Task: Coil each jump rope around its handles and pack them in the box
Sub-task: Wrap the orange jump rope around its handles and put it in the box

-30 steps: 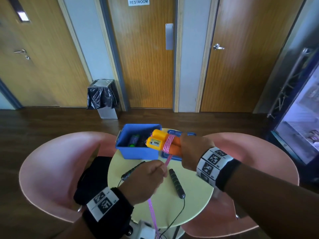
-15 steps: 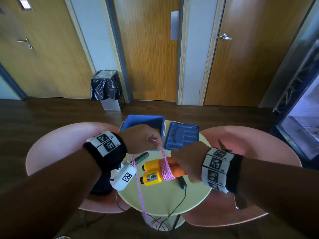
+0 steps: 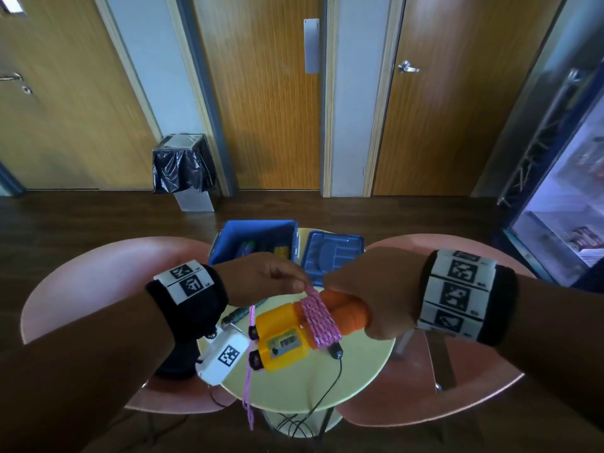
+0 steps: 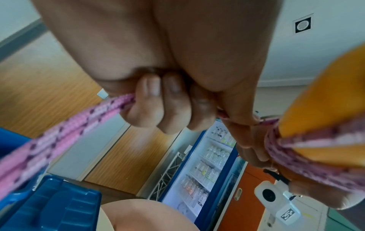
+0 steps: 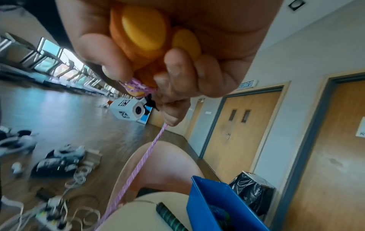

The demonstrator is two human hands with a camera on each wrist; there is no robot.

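My right hand (image 3: 369,295) grips the two orange handles (image 3: 284,335) of a jump rope side by side above the round table (image 3: 366,371); their yellow end caps (image 5: 143,29) show in the right wrist view. Several turns of pink rope (image 3: 318,320) wrap the handles. My left hand (image 3: 261,279) pinches the pink rope (image 4: 65,126) just above the coil, and the slack hangs down past the table edge. The open blue box (image 3: 255,237) stands behind, with a coiled rope inside. A black rope's handle (image 3: 335,351) lies on the table under the orange handles.
The blue lid (image 3: 333,256) lies right of the box. Two pink chairs (image 3: 98,289) flank the table. Another dark handle (image 3: 238,315) lies under my left hand. A black-bagged bin (image 3: 183,168) stands by the wooden doors, and a drinks fridge (image 3: 568,223) is at the right.
My left hand has carried the pink rope up from below the handles and over them, adding to the coil. My right hand drew the handles back from the box toward me.
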